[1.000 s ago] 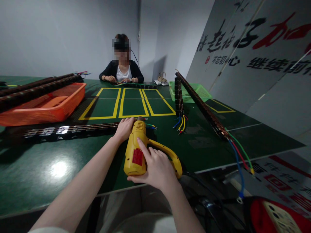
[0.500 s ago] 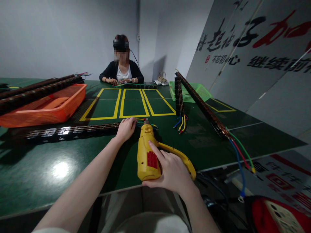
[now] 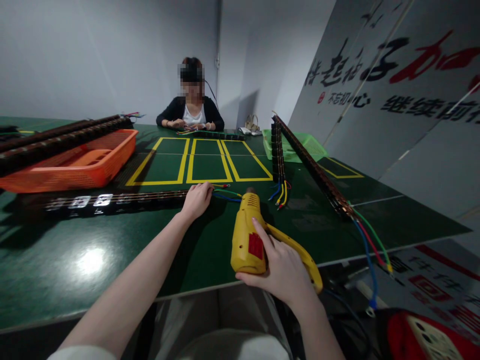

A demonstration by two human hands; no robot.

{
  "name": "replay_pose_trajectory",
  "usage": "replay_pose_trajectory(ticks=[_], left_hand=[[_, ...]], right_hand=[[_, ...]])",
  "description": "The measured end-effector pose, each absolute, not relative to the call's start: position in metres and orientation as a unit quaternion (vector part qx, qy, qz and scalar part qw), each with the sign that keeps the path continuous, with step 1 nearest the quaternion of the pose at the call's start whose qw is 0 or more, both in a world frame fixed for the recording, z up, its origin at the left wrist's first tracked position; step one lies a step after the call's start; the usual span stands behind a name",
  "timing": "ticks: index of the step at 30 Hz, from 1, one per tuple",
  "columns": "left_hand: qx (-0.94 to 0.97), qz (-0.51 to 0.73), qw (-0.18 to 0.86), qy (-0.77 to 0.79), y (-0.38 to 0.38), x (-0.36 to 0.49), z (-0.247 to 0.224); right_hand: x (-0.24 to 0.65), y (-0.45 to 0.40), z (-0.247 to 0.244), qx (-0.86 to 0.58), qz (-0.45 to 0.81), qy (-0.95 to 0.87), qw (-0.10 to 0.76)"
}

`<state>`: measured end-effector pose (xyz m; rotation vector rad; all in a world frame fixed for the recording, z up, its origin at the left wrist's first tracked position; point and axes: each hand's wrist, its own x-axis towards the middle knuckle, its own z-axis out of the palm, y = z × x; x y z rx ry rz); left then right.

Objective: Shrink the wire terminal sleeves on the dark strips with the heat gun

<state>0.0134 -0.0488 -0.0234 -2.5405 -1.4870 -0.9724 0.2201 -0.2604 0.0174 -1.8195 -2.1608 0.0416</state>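
My right hand (image 3: 283,265) is wrapped round a yellow heat gun (image 3: 242,227) with a red label. The gun's nozzle points away from me, close to the ends of coloured wires (image 3: 227,194) on the table. Those wires come out of a long dark wiring bar (image 3: 123,201) with copper-coloured strands, lying across the table to the left. At the bar's wire end, my left hand (image 3: 197,201) is closed over it, fingers bent down; their tips are partly hidden.
An orange basket (image 3: 71,176) bearing similar bars stands at left. A green basket (image 3: 300,146) has two bars leaning on it, one with wires over the table edge. Yellow tape rectangles (image 3: 209,181) mark the green table. Another person (image 3: 191,112) sits opposite. A red object (image 3: 393,335) is low right.
The heat gun in my right hand has moved to the right, off the wire ends, which show more now. My left hand stays on the bar. The view has shifted slightly.
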Motion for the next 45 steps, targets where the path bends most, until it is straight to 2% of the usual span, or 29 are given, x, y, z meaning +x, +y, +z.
replay_pose_trajectory(ticks=[8,17,32,39,45], left_hand=[[-0.818,-0.302,0.025,-0.488,-0.051,0.014,-0.021],[-0.824,-0.285,0.017,-0.489,-0.051,0.011,-0.019],[-0.828,-0.301,0.015,-0.473,-0.049,0.009,-0.02],[-0.764,-0.321,0.103,-0.551,-0.054,0.004,-0.012],[-0.743,-0.281,0.027,-0.607,-0.048,-0.007,-0.01]], right_hand=[[0.192,-0.254,0.018,-0.595,0.028,-0.784,0.176],[0.164,-0.242,0.022,-0.549,0.042,-0.82,0.155],[0.201,-0.242,0.025,-0.583,0.071,-0.793,0.16],[0.209,-0.247,0.022,-0.607,0.061,-0.778,0.151],[0.207,-0.249,0.017,-0.599,0.039,-0.783,0.163]])
